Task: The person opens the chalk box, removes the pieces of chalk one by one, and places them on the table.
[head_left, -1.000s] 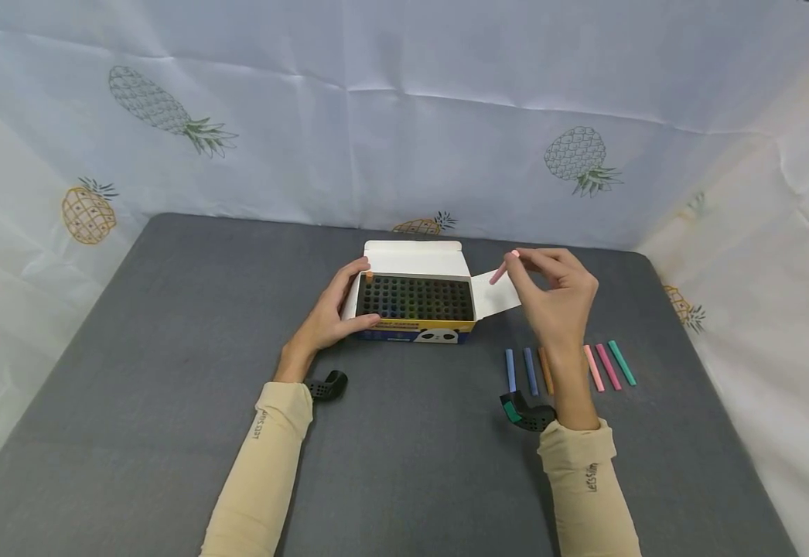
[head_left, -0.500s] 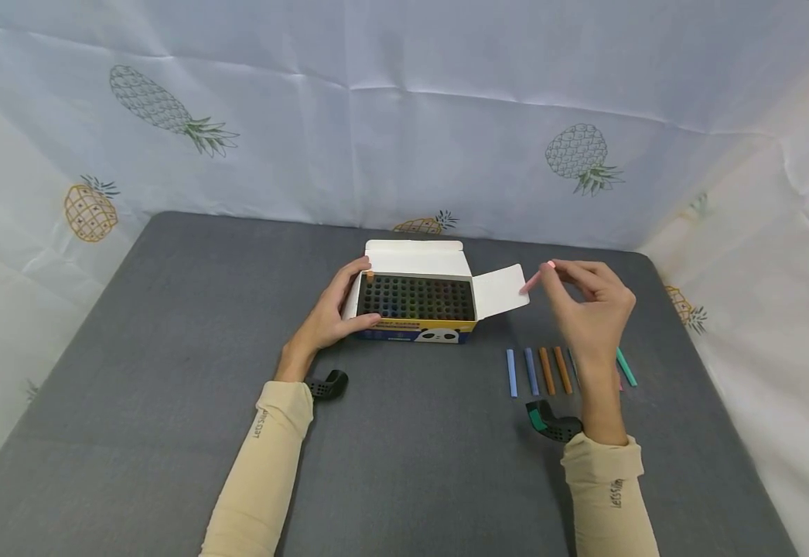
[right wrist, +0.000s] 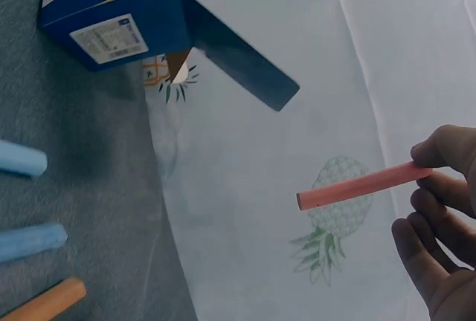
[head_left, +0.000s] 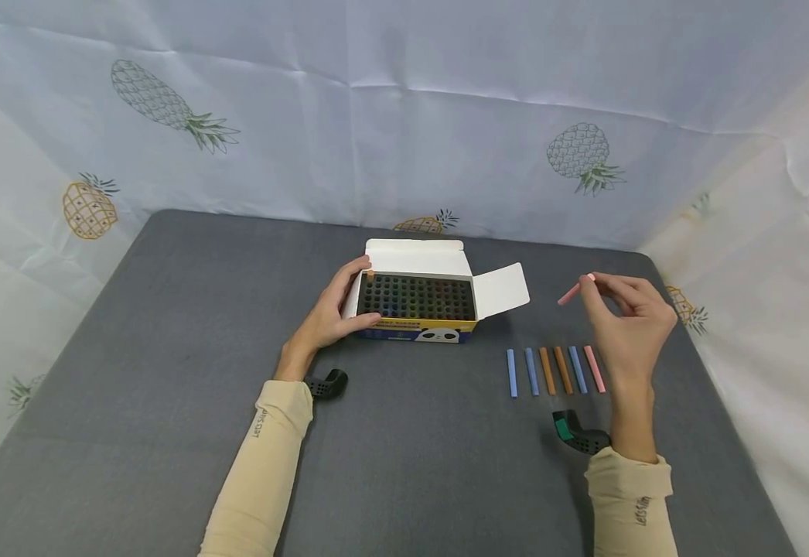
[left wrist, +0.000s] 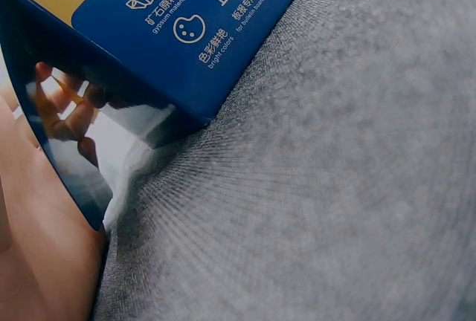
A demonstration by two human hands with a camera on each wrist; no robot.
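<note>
My left hand (head_left: 328, 313) grips the left end of an opened chalk box (head_left: 414, 331), thumb along the front edge and fingers at the back corner. Inside the box is a dark insert with rows of round holes, and an orange chalk end (head_left: 370, 275) shows at its back left corner. In the left wrist view the blue side of the box (left wrist: 171, 46) rests on the grey cloth. My right hand (head_left: 630, 321) pinches a pink chalk stick (right wrist: 364, 186) by one end between thumb and fingertips, raised to the right of the box's side flap (head_left: 502, 290).
Several chalk sticks lie in a row right of the box: a light blue stick (head_left: 512, 373), a brown stick (head_left: 547, 371) and a pink stick (head_left: 594, 369) among them. A white pineapple-print curtain (head_left: 349, 139) hangs behind the grey table (head_left: 237, 271).
My right hand has moved right and slightly toward me with the pink chalk, from over the side flap to clear of it. My left hand stays on the box.
</note>
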